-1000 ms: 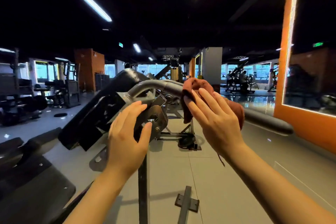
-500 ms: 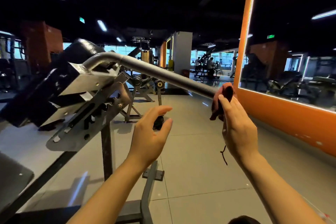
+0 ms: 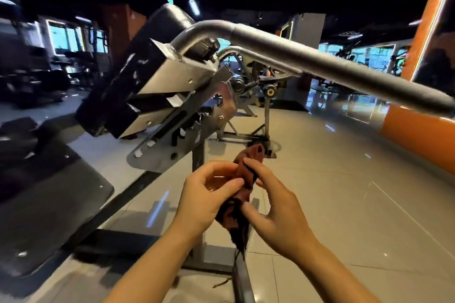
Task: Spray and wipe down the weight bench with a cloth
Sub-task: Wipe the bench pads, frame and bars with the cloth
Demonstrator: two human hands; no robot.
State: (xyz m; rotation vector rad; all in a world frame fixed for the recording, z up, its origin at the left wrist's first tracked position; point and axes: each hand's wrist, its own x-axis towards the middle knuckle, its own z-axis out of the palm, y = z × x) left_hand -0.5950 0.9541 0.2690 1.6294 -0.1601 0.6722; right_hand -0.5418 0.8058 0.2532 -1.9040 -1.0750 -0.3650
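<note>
Gripping a rumpled reddish-brown cloth (image 3: 242, 194) between them, a person's left hand (image 3: 208, 200) and right hand (image 3: 275, 211) meet low in front of the weight bench (image 3: 138, 86), both pinching the soft, frayed fabric clear of the frame. The bench's black padded backrest tilts at left on scuffed grey steel brackets; a smooth, bent metal tube (image 3: 320, 61) sweeps rightward overhead. Glossy pale floor tiles (image 3: 344, 179) run to an orange wall (image 3: 418, 135).
</note>
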